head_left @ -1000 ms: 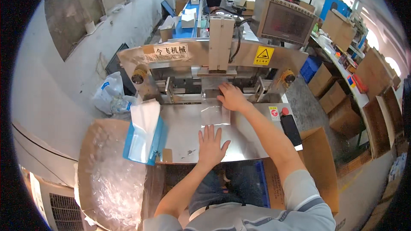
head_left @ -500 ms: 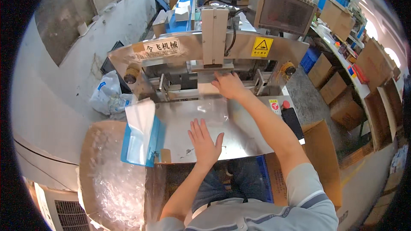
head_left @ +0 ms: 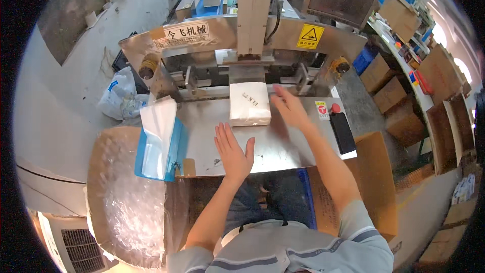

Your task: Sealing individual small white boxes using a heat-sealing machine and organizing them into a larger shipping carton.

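Note:
A white rectangular pack [head_left: 250,103] in clear plastic wrap lies flat on the metal worktop [head_left: 202,144], its far edge by the opening of the machine [head_left: 255,25]. Dark print shows on its top. Just in front of its near left corner, my left hand [head_left: 234,154] is open, fingers stretched forward and thumb apart, holding nothing. Beside the pack's right edge is my right hand [head_left: 292,111], a little blurred, with its fingers extended and nothing in them. A small gap shows between this hand and the pack.
A blue holder [head_left: 174,146] with clear and white plastic bags stands at the worktop's left. Below it sits a carton of loose plastic film [head_left: 131,217]. A black phone [head_left: 343,132] and a red button [head_left: 335,107] are at the right, above an open carton [head_left: 374,187].
The white pack now lies on the worktop, nearer me, where clear film showed before. My right hand has moved from the machine's opening to the pack's right side. The head view has tilted down slightly.

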### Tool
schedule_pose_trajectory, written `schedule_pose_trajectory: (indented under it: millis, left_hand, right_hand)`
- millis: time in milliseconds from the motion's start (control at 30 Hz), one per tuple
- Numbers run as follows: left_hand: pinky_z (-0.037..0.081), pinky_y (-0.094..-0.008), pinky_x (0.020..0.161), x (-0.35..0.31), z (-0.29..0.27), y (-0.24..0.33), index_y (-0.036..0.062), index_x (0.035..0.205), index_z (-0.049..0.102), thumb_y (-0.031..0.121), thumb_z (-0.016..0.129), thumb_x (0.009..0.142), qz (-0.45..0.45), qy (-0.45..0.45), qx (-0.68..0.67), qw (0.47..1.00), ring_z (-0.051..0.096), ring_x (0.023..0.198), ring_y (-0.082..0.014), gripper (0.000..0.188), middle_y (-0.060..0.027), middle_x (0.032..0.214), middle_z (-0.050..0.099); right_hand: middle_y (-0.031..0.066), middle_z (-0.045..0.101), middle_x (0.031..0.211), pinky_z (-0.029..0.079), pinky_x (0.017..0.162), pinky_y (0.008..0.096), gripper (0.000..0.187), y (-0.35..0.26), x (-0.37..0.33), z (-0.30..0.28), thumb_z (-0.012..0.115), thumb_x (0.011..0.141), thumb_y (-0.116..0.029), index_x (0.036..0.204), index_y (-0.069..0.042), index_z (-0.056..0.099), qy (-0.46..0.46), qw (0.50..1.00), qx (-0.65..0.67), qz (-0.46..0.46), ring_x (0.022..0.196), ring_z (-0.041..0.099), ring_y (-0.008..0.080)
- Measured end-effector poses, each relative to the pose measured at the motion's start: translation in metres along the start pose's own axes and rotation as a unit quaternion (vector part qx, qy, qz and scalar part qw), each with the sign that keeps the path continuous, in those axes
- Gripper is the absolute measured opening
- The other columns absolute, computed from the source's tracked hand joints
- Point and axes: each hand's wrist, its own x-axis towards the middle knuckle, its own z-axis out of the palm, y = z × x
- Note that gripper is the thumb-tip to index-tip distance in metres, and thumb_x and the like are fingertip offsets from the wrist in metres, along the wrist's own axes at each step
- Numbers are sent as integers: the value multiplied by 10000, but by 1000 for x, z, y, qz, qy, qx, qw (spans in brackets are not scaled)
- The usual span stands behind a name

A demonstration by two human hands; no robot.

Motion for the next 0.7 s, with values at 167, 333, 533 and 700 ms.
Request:
schedule_pose_trajectory:
  millis: [167,333,533,700]
  left_hand:
    - [180,-600,1176,1,2,3,-105,1495,224,346,647,948,4,-25,-1,1000,217,1455,-494,825,-330,1537,257]
    - [199,-545,1190,9,2,1,-117,1493,226,342,612,969,-14,-25,-52,998,239,1449,-490,796,-335,1531,282]
    - [299,-408,1156,68,6,-7,-134,1482,262,390,600,987,-152,-6,-218,964,401,1390,-397,796,-313,1496,391]
    - [438,-346,1003,102,16,-17,-103,1430,354,396,689,935,-237,-84,-344,905,584,1151,-307,778,-238,1272,594]
  right_hand:
    - [178,614,1338,469,1022,346,501,10,-62,4,602,1005,-267,1411,11,506,-26,992,96,77,1229,593,239]
    - [225,609,1336,463,1042,360,590,14,-76,10,619,983,-311,1420,57,471,-27,985,142,99,1229,604,274]
    - [167,535,1435,434,1058,327,661,2,-49,17,594,1000,-395,1481,19,409,-37,974,168,147,1272,543,212]
    - [179,538,1426,416,1071,338,704,0,-29,43,610,982,-403,1485,36,387,-10,964,225,138,1262,545,234]
